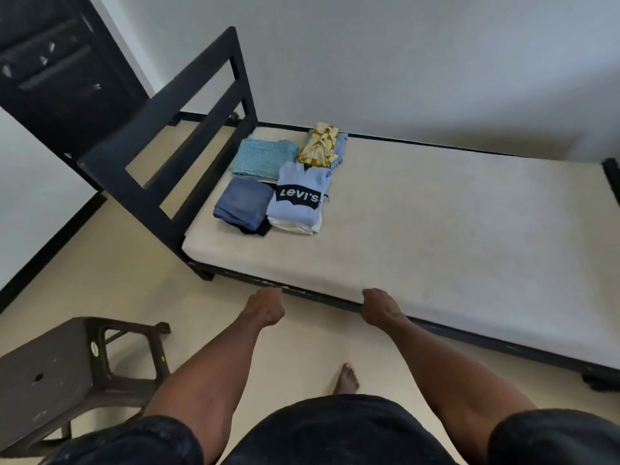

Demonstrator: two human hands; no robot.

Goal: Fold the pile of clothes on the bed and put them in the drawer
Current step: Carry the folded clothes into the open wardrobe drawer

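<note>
Folding looks finished: four neat stacks of folded clothes [283,182] sit on the bed [436,229] at upper centre of the frame. Left hand [265,307] and right hand [377,307] hang curled, empty, at the mattress edge. Moving them to the drawer remains.

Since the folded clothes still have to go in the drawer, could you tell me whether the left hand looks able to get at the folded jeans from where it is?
Probably yes. The left hand holds nothing, and only bare mattress lies between it and the folded jeans, though a forward lean looks needed.
</note>
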